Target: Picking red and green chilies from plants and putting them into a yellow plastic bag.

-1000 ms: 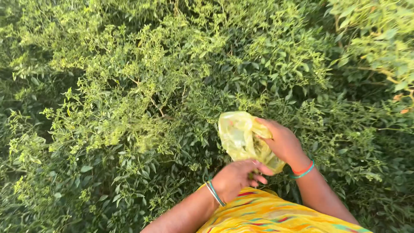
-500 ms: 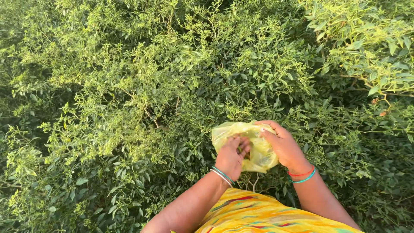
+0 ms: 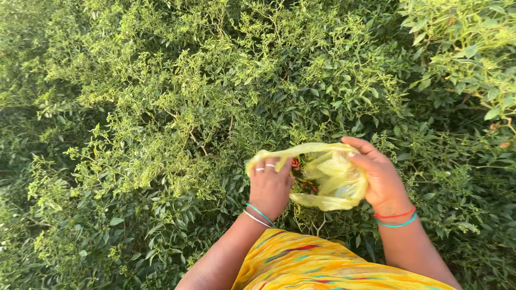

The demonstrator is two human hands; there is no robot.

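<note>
A thin yellow plastic bag (image 3: 333, 182) is stretched open between both my hands, low in the middle of the head view. Small red fruits (image 3: 301, 177) show inside its mouth. My left hand (image 3: 269, 188), with rings and bangles at the wrist, grips the bag's left rim. My right hand (image 3: 382, 180), with red and teal bands at the wrist, grips the right side of the bag. Both hands hover just above dense green bushes (image 3: 177, 134).
Leafy green plants (image 3: 258, 70) fill the whole view, brighter and sunlit at the top right (image 3: 467, 48). My yellow patterned garment (image 3: 322, 266) covers the bottom edge.
The crumpled bag, held mostly by my right hand, has been pulled open. My left hand moved up from below the bag to grip its left rim, and red fruits now show inside.
</note>
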